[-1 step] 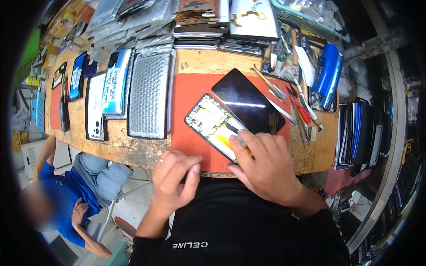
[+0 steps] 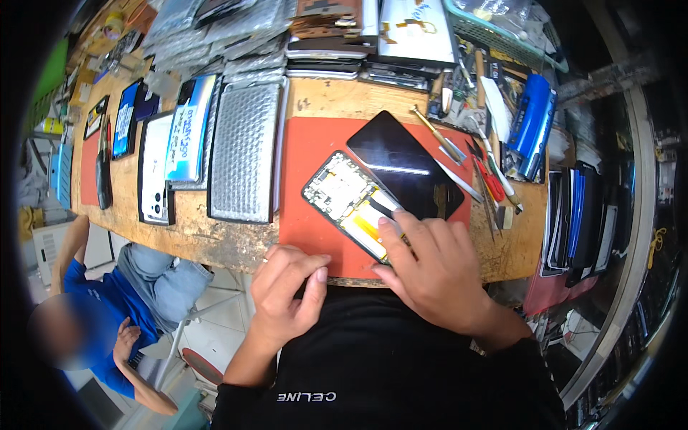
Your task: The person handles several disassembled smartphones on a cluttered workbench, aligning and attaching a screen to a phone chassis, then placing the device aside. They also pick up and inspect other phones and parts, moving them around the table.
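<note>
An opened phone (image 2: 340,188) with bare circuit board and yellow flex lies tilted on an orange mat (image 2: 304,136). Its dark glossy screen panel (image 2: 393,158) lies beside it, up and right. My right hand (image 2: 433,276) grips the phone's lower right part, index finger over the inside, thumb near the lower edge. My left hand (image 2: 285,290) is curled at the mat's front edge, left of the phone; whether anything is in its fingers cannot be made out. Right of the panel are a brass-coloured screwdriver (image 2: 430,129), red-handled cutters (image 2: 491,179) and tweezers.
Phones and padded sleeves (image 2: 244,150) cover the left of the wooden bench (image 2: 229,244). Stacked parts and a mesh basket (image 2: 545,54) stand at the back, a blue tool (image 2: 530,122) and upright panels (image 2: 573,222) rightward. Another person in blue (image 2: 100,322) sits at lower left.
The view has shifted slightly, moving the bench's contents a little in the picture. My right hand sits marginally further right and lower; both hands otherwise keep much the same pose.
</note>
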